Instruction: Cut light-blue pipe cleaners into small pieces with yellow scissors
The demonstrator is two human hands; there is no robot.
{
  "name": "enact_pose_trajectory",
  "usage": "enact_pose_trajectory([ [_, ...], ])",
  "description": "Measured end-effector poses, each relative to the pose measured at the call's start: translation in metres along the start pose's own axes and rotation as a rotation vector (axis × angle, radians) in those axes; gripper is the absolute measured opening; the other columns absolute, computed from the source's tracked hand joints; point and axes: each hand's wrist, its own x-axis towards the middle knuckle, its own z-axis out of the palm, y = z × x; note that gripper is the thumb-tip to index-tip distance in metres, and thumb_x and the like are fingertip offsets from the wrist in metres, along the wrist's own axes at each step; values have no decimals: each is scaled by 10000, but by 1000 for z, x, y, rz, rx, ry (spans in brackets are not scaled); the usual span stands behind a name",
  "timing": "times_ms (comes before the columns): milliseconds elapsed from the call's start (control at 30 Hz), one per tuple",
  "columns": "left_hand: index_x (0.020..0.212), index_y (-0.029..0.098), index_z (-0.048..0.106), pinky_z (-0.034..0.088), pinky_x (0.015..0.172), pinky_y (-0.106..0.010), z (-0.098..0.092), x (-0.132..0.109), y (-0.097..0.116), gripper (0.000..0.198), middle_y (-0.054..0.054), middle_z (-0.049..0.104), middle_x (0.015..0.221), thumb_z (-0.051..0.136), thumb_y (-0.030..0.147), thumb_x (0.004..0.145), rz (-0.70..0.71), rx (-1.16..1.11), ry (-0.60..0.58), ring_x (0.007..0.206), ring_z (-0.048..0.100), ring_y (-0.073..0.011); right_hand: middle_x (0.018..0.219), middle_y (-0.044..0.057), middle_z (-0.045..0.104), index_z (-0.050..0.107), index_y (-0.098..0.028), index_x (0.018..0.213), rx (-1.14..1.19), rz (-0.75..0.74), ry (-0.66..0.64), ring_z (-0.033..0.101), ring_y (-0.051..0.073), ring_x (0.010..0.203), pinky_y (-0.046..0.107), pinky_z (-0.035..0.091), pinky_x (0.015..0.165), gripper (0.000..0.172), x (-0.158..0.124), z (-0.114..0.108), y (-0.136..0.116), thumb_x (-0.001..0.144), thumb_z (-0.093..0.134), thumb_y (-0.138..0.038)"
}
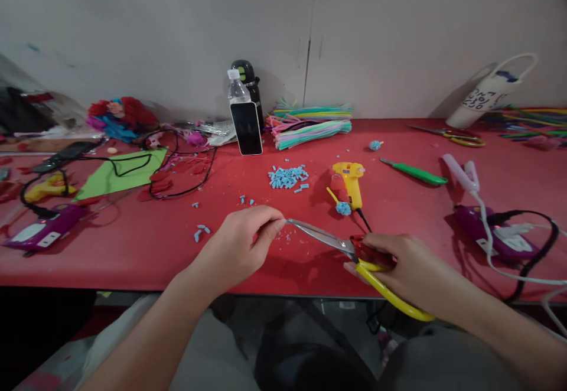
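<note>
My right hand [401, 267] is closed round the red and yellow handles of a pair of scissors [328, 238], blades pointing left toward my other hand. My left hand [241, 243] is pinched, thumb against fingertips, right at the blade tips; what it pinches is too small to make out. A few light blue bits lie on the red table [133, 255] under the blades. A heap of short blue cut pieces [287, 177] sits farther back. A yellow glue gun [349, 183] lies beyond the scissors with a blue pompom [343, 208] beside it.
A phone [246, 128] leans on a water bottle [237, 88] by the wall, next to bundles of coloured pipe cleaners [312, 128]. Green-handled tool [416, 172], second scissors [456, 137], purple devices with cables [496, 234] [42, 231], green sheet [121, 173], fabric flowers [119, 116], white bag [487, 93].
</note>
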Motion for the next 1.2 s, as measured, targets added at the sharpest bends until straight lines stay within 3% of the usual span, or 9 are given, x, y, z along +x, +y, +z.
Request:
enact_pose_trajectory([
  [133,903,186,612,417,666,-235,0,0,-1,176,1,654,802,466,249,978,2,3,2,714,573,-115,542,-38,481,536,-212,679,-14,0,4,336,103,484,218,257,447,359,0,2,2,823,625,-528],
  [333,903,187,611,416,674,-234,0,1,-1,168,3,660,815,469,240,977,2,1,5,722,575,-111,577,-38,525,557,-220,730,-27,16,-23,392,108,493,220,266,463,216,-1,5,7,819,639,-398],
  [600,900,189,604,407,660,-233,1,0,-1,175,5,643,792,461,247,980,-7,1,2,704,560,-114,555,-47,460,480,-217,675,4,28,1,326,108,508,223,260,466,360,-1,-1,0,829,631,-505],
  [767,906,196,601,398,665,-223,0,1,0,160,18,640,797,469,248,980,-5,-5,6,708,555,-103,585,-42,458,500,-215,697,21,8,-20,319,114,540,223,267,479,283,-3,-1,0,844,619,-426],
  [967,894,200,594,392,669,-214,-1,0,0,159,33,630,787,475,258,981,-22,-14,-4,706,548,-92,559,-46,471,496,-217,676,-7,26,-21,317,110,516,227,249,472,321,0,-1,0,828,624,-470],
  [1200,893,196,594,386,664,-212,-1,1,0,167,32,626,785,469,260,984,-18,-10,-9,701,546,-92,569,-56,472,527,-223,713,-6,40,-37,338,107,513,222,249,471,200,-1,2,4,810,639,-357],
])
